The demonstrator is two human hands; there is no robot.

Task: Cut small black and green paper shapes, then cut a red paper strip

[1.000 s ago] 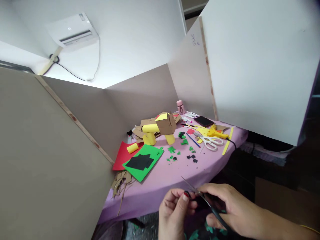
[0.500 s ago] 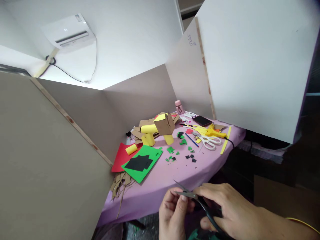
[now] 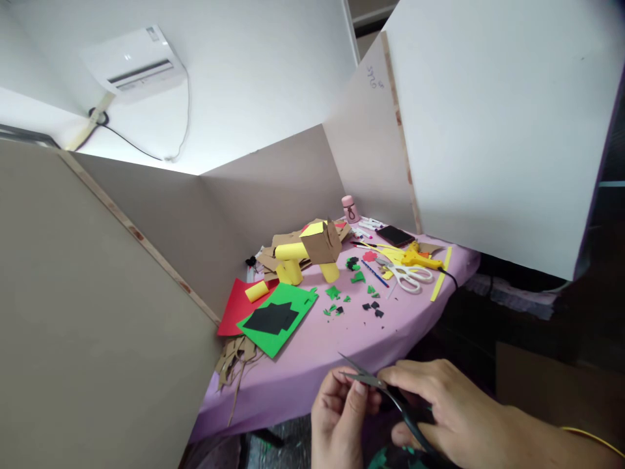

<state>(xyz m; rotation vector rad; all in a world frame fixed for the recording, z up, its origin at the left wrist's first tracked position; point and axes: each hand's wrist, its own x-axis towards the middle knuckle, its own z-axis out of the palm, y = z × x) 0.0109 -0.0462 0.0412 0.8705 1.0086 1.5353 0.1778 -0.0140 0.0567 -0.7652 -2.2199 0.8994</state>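
In front of the table's near edge, my right hand (image 3: 442,397) grips a pair of black-handled scissors (image 3: 378,383). Their blades are parted and point left, over the fingertips of my left hand (image 3: 339,413). That hand is closed in a pinch, thumb against fingers; whatever it holds is too small and too covered by the blades to name. Beyond the hands lie black paper scraps (image 3: 379,314) and green paper scraps (image 3: 333,293). A black paper piece (image 3: 271,319) rests on a green sheet (image 3: 278,339) to the left.
A cardboard box with yellow paper tubes (image 3: 319,246) stands mid-table. White scissors (image 3: 413,277), a yellow glue gun (image 3: 420,259), a dark phone (image 3: 395,236) and a pink bottle (image 3: 349,210) are on the right. A red sheet (image 3: 233,309) and cardboard strips (image 3: 237,358) lie left. Panels surround the table.
Almost nothing differs. My right hand and the scissors have shifted very slightly; the blades stay parted at my left fingertips.
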